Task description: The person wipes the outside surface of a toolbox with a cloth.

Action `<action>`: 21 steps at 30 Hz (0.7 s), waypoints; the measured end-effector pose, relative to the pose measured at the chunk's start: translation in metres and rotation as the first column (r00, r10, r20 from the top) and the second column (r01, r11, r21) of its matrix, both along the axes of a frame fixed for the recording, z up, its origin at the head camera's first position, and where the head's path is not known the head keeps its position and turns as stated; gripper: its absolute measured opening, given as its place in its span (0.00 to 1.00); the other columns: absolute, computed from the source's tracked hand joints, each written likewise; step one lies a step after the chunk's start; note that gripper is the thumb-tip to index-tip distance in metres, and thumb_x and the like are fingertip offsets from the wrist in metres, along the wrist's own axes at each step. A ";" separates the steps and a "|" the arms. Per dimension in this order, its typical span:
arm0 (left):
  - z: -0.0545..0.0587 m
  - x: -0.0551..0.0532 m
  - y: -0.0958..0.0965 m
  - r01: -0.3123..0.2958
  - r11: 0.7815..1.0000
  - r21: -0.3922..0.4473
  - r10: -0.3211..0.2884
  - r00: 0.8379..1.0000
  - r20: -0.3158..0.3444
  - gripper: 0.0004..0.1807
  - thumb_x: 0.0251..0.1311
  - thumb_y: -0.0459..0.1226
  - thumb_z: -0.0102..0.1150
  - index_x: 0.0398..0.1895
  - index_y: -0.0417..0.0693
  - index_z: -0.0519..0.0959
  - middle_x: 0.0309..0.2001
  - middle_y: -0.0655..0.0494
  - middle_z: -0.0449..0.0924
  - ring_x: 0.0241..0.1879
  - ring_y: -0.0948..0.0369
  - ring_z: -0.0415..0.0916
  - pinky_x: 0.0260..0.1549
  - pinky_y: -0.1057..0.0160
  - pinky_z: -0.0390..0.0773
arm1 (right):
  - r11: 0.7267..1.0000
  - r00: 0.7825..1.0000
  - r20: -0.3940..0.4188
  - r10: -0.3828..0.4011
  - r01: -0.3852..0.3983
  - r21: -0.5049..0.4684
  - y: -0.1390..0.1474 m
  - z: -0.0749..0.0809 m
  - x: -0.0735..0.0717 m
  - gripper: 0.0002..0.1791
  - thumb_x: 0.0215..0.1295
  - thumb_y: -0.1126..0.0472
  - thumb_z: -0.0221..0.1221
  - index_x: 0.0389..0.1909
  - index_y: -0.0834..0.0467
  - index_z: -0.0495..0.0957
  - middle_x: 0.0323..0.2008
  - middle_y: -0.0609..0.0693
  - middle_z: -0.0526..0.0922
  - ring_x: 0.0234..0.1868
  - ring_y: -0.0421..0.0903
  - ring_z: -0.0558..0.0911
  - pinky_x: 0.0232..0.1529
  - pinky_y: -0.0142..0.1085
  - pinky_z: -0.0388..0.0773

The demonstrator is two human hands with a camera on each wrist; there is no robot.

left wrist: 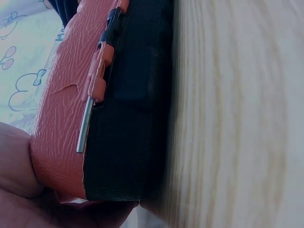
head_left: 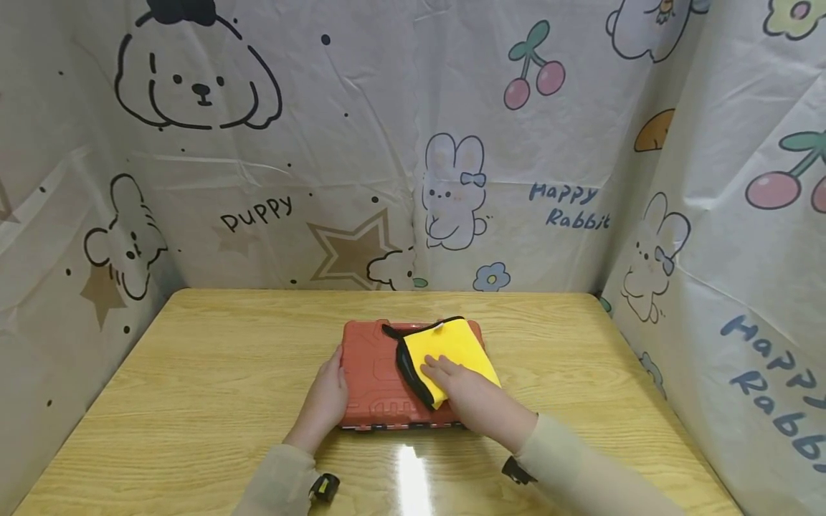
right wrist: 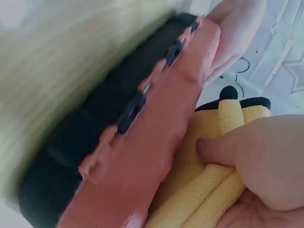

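A case with a red lid and black base (head_left: 369,373) lies flat on the wooden table. My left hand (head_left: 328,393) holds its left end, thumb by the lid's edge and fingers along the side. A folded yellow cloth with black edging (head_left: 473,344) covers the right part of the lid. On the cloth lies my right hand (head_left: 484,401), its fingers stretched across the top. In the right wrist view, folds of the cloth (right wrist: 209,197) bunch beside the thumb. The left wrist view shows a metal hinge pin (left wrist: 84,126) along the case's near side.
The wooden table (head_left: 213,387) extends around the case on all sides. Behind it hangs a white printed sheet (head_left: 361,93), which also runs along the left and right sides. Dark straps with small devices (head_left: 325,489) sit at both sleeves.
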State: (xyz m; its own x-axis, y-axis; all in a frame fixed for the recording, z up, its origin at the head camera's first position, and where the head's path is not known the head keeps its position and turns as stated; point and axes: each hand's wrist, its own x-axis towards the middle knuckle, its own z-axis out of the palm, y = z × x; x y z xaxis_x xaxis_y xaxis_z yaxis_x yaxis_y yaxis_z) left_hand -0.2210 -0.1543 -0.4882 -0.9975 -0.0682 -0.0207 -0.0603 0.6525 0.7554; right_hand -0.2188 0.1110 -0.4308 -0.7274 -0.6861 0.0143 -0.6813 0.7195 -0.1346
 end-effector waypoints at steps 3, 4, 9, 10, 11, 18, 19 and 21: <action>0.000 0.000 0.000 -0.001 1.000 -0.006 0.001 1.000 0.001 0.29 0.80 0.30 0.32 0.80 0.29 0.51 0.72 0.22 0.60 0.72 0.32 0.61 0.70 0.35 0.65 | 1.000 1.000 -0.003 0.017 -0.017 0.010 0.002 0.000 0.011 0.34 0.65 0.81 0.58 0.72 0.61 0.71 0.73 0.59 0.71 0.72 0.59 0.73 0.63 0.47 0.81; 0.000 0.000 0.000 0.001 1.000 -0.008 -0.001 1.000 0.000 0.29 0.80 0.30 0.32 0.79 0.29 0.51 0.72 0.22 0.61 0.72 0.32 0.61 0.70 0.35 0.65 | 1.000 1.000 -0.007 0.022 -0.022 0.013 0.003 0.000 0.014 0.33 0.65 0.81 0.57 0.72 0.62 0.71 0.73 0.59 0.72 0.72 0.59 0.73 0.63 0.47 0.80; 0.001 0.000 0.000 0.003 1.000 -0.011 -0.003 1.000 0.000 0.28 0.80 0.30 0.33 0.79 0.29 0.51 0.71 0.22 0.61 0.72 0.32 0.62 0.70 0.35 0.66 | 0.998 0.999 -0.009 0.042 -0.042 0.043 0.006 0.000 0.029 0.34 0.67 0.83 0.55 0.73 0.61 0.70 0.74 0.58 0.71 0.72 0.59 0.73 0.66 0.50 0.77; 0.001 0.000 0.000 0.003 1.000 -0.007 -0.003 1.000 0.003 0.29 0.80 0.30 0.33 0.80 0.29 0.51 0.71 0.23 0.61 0.72 0.32 0.61 0.70 0.36 0.66 | 0.998 0.999 -0.007 0.044 -0.044 0.049 0.007 0.000 0.032 0.35 0.66 0.83 0.54 0.73 0.61 0.70 0.74 0.58 0.70 0.73 0.59 0.73 0.67 0.50 0.76; 0.001 0.000 0.000 0.002 1.000 -0.005 -0.002 1.000 0.006 0.29 0.80 0.30 0.32 0.80 0.29 0.51 0.72 0.23 0.61 0.73 0.32 0.61 0.71 0.36 0.65 | 0.998 0.999 -0.003 0.044 -0.044 0.055 0.007 0.000 0.035 0.35 0.66 0.84 0.53 0.73 0.61 0.69 0.74 0.58 0.70 0.73 0.59 0.72 0.68 0.51 0.76; 0.000 0.000 -0.001 0.012 1.000 0.009 -0.012 1.000 0.003 0.29 0.80 0.29 0.32 0.79 0.28 0.50 0.72 0.22 0.60 0.73 0.32 0.59 0.71 0.36 0.64 | 0.994 0.997 -0.031 0.074 -0.071 0.080 0.012 0.001 0.054 0.38 0.64 0.86 0.53 0.74 0.61 0.68 0.75 0.57 0.69 0.73 0.58 0.72 0.68 0.49 0.75; 0.000 0.000 -0.001 0.014 1.000 0.012 -0.014 1.000 0.006 0.29 0.80 0.30 0.32 0.80 0.28 0.50 0.73 0.23 0.59 0.74 0.32 0.59 0.72 0.36 0.63 | 0.994 0.997 -0.034 0.076 -0.073 0.078 0.012 0.001 0.056 0.38 0.64 0.87 0.53 0.74 0.61 0.68 0.75 0.57 0.69 0.73 0.58 0.72 0.68 0.49 0.75; 0.000 -0.001 -0.001 0.016 1.000 0.012 -0.016 1.000 0.003 0.29 0.80 0.30 0.32 0.79 0.28 0.50 0.73 0.22 0.59 0.74 0.32 0.59 0.72 0.35 0.64 | 0.994 0.995 -0.048 0.083 -0.079 0.082 0.013 0.002 0.061 0.37 0.64 0.86 0.53 0.74 0.62 0.68 0.75 0.57 0.70 0.73 0.58 0.73 0.68 0.49 0.76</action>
